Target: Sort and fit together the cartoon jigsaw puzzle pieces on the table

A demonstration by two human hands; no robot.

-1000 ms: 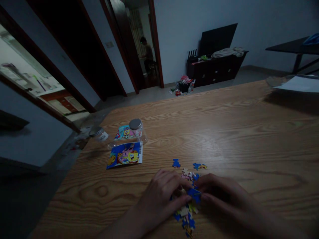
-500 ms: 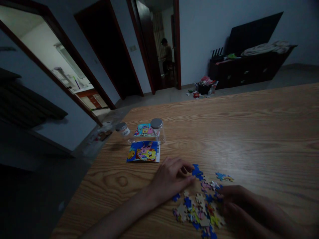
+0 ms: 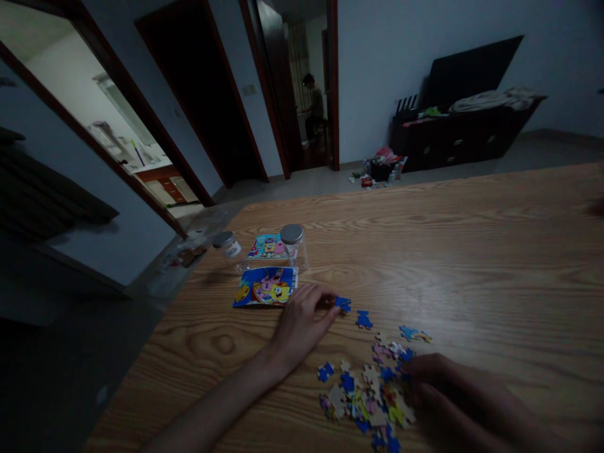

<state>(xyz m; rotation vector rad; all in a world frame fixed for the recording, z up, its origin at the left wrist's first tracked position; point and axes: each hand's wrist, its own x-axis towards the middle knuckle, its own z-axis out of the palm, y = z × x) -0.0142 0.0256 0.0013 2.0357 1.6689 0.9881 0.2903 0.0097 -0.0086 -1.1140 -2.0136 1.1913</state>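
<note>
- Our left hand [image 3: 302, 327] is out at the far edge of the puzzle area, fingers curled in and thumb brought close, with the fingertips right at a blue jigsaw piece [image 3: 343, 304]. We can't tell if it's actually gripped or just being nudged.
- Our right hand [image 3: 448, 393] sits curled and half-closed at the right edge of the jigsaw pile [image 3: 363, 396]. It's dim there, so we can't tell if it has hold of anything.
- The pile lies loose on the wooden table [image 3: 472, 251], near us. A second blue piece [image 3: 363, 319] sits alone between the pile and that left hand.
- Farther left are a printed cartoon card [image 3: 264, 287], a smaller card [image 3: 267, 246], an upright clear jar [image 3: 295, 257] and a jar lying on its side [image 3: 227, 245].
- Risks, as we see them: a wrist or sleeve dragging across the table could scatter the pile, and a careless reach left could knock that lying jar, which might roll toward the table's left edge.
- The low light could also make similar blue pieces easy to mix up.
</note>
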